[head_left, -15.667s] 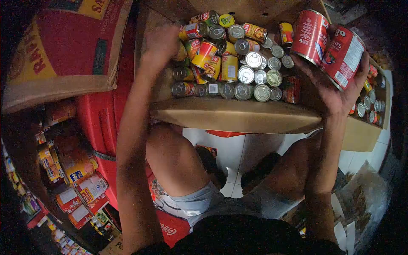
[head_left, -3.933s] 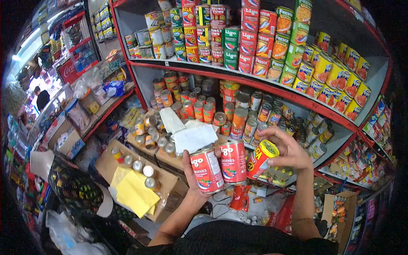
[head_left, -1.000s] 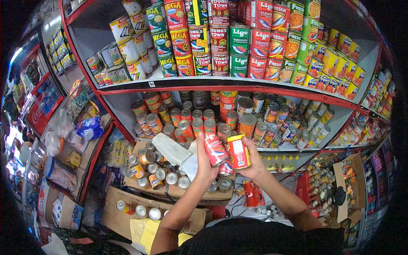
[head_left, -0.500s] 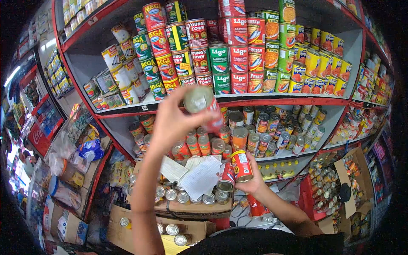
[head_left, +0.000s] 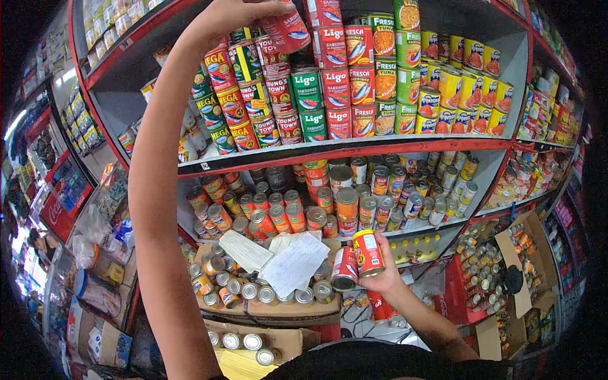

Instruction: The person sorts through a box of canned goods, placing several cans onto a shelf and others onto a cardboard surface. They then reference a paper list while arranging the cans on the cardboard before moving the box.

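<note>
Right hand (head_left: 387,273): clamped round two cans, yellow-red can (head_left: 369,253) touching red can (head_left: 344,270), in open air before the shelving. Papers (head_left: 294,263): over packed cans, left of these. Lower shelf (head_left: 487,171): crowded. Upper shelf (head_left: 516,66): stacks close behind red edge (head_left: 285,159); open gap above green stack (head_left: 308,95). Left hand (head_left: 244,11): raised, well apart, fingers gripping sardine can (head_left: 288,33) before the stacks.

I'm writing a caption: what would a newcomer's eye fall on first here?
The left hand, at the top edge, holds a red can before stacked cans on the upper shelf. Lower down, the right hand holds two more cans. White papers lie left of it, among other cans.
</note>
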### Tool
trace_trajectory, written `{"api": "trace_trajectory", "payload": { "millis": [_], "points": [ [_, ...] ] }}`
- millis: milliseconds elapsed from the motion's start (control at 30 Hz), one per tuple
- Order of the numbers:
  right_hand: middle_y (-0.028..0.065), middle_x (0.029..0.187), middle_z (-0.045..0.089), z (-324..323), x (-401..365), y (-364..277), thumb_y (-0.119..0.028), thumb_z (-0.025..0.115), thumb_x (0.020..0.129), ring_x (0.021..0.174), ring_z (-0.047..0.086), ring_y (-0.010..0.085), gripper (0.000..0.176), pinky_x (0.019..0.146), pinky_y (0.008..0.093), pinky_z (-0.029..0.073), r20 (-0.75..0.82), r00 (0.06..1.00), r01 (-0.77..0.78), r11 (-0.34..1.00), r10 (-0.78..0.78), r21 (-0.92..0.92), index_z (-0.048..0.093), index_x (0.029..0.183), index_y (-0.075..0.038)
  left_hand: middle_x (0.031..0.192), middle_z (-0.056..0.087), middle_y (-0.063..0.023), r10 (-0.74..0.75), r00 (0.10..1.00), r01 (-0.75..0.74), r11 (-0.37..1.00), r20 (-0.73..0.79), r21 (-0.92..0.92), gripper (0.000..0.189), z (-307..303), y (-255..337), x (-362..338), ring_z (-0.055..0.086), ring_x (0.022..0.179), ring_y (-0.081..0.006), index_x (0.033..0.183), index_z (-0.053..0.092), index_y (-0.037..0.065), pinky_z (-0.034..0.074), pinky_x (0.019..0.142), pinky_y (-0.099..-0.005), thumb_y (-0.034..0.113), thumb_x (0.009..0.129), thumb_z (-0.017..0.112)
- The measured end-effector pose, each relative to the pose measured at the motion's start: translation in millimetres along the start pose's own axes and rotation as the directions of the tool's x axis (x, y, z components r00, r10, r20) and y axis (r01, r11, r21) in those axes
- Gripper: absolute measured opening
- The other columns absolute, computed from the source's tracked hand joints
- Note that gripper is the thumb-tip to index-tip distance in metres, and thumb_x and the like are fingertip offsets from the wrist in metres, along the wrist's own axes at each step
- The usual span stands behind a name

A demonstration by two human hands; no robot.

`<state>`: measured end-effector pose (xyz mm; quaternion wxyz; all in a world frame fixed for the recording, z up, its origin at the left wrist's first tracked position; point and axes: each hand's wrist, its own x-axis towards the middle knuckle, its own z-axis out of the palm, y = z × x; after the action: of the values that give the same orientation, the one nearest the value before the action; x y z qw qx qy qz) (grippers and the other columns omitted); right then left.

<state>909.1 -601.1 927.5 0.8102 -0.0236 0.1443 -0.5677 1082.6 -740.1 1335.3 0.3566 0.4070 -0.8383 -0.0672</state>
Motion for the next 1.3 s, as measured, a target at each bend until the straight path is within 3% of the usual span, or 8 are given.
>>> {"api": "trace_trajectory", "payload": {
  "millis": [100,233,633,767,967,1067,1167,1300],
  "points": [
    [0.0102,0.095,0.062,-6,-2,-3,-0.051,0.058,0.078,0.091,0.058,0.0255,0.05,0.088,0.0468,0.043,-0.022,1.0,0.011,1.0,-0.011,-0.002,0.058,0.101,-0.007,0.094,0.064,-0.0056,0.286,0.958,-0.284,0.95,0.001,0.13,0.052,-6,-32,37,0.057,0.084,-0.0119,0.109,0.062,0.002,0.044,0.076,-0.0259,0.045,0.079,0.062],
    [0.0092,0.094,0.062,-14,-2,-3,-0.051,0.058,0.077,0.088,0.058,0.0242,0.051,0.086,0.0457,0.043,-0.014,1.0,0.018,1.0,-0.018,-0.014,0.058,0.102,-0.007,0.096,0.064,-0.0066,0.397,0.917,-0.399,0.915,0.053,0.056,0.05,-10,-26,46,0.057,0.087,-0.014,0.109,0.062,0.003,0.043,0.077,-0.0281,0.042,0.078,0.063],
    [0.0084,0.097,0.062,-15,-18,-1,-0.052,0.058,0.076,0.092,0.058,0.0258,0.051,0.088,0.047,0.041,-0.109,0.994,0.021,0.996,-0.03,-0.084,0.059,0.102,-0.008,0.087,0.065,-0.0068,0.304,0.926,-0.339,0.93,0.224,0.143,0.047,-2,-34,98,0.057,0.076,-0.0131,0.095,0.068,0.0,0.045,0.067,-0.0254,0.04,0.072,0.07],
    [0.0081,0.096,0.062,-15,-16,-1,-0.052,0.059,0.075,0.092,0.058,0.0256,0.049,0.089,0.0471,0.041,-0.099,0.994,0.048,0.996,-0.055,-0.079,0.06,0.101,-0.01,0.086,0.065,-0.0073,0.176,0.979,-0.185,0.979,0.1,0.09,0.041,7,-37,111,0.058,0.079,-0.015,0.088,0.069,0.0,0.046,0.071,-0.028,0.034,0.066,0.074],
    [0.0073,0.094,0.063,-10,-11,-6,-0.052,0.059,0.075,0.09,0.058,0.025,0.047,0.086,0.0466,0.043,-0.111,0.992,0.047,0.994,-0.058,-0.096,0.06,0.098,-0.011,0.103,0.061,-0.0136,0.111,0.992,-0.122,0.975,0.066,0.185,0.048,25,-28,133,0.058,0.088,-0.0265,0.103,0.062,-0.003,0.047,0.08,-0.0376,0.03,0.068,0.068],
    [0.0078,0.094,0.063,-21,-10,-9,-0.052,0.057,0.077,0.09,0.058,0.0251,0.048,0.086,0.047,0.043,-0.115,0.992,0.039,0.997,-0.047,-0.072,0.06,0.099,-0.01,0.119,0.056,-0.016,-0.101,0.992,0.071,0.944,0.078,0.322,0.042,35,-25,148,0.053,0.108,-0.0272,0.109,0.06,0.002,0.044,0.088,-0.0413,0.015,0.069,0.061],
    [0.0081,0.095,0.062,-13,-15,-10,-0.052,0.056,0.078,0.091,0.058,0.0253,0.049,0.087,0.0477,0.042,-0.051,0.996,0.067,0.996,-0.07,-0.057,0.059,0.101,-0.009,0.115,0.059,-0.015,-0.049,0.988,-0.013,0.916,0.144,0.401,0.041,78,-97,273,0.057,0.101,-0.0281,0.11,0.06,0.005,0.046,0.084,-0.0421,0.014,0.07,0.06],
    [0.0085,0.1,0.062,-21,-17,-17,-0.052,0.053,0.079,0.095,0.057,0.0255,0.049,0.089,0.0475,0.041,-0.063,0.996,0.068,0.998,-0.068,0.007,0.058,0.104,-0.01,0.114,0.059,-0.0149,0.103,0.966,-0.233,0.744,0.237,0.627,0.04,85,-84,238,0.059,0.1,-0.0307,0.111,0.06,0.007,0.048,0.082,-0.0419,0.015,0.072,0.058]
  ]
}}
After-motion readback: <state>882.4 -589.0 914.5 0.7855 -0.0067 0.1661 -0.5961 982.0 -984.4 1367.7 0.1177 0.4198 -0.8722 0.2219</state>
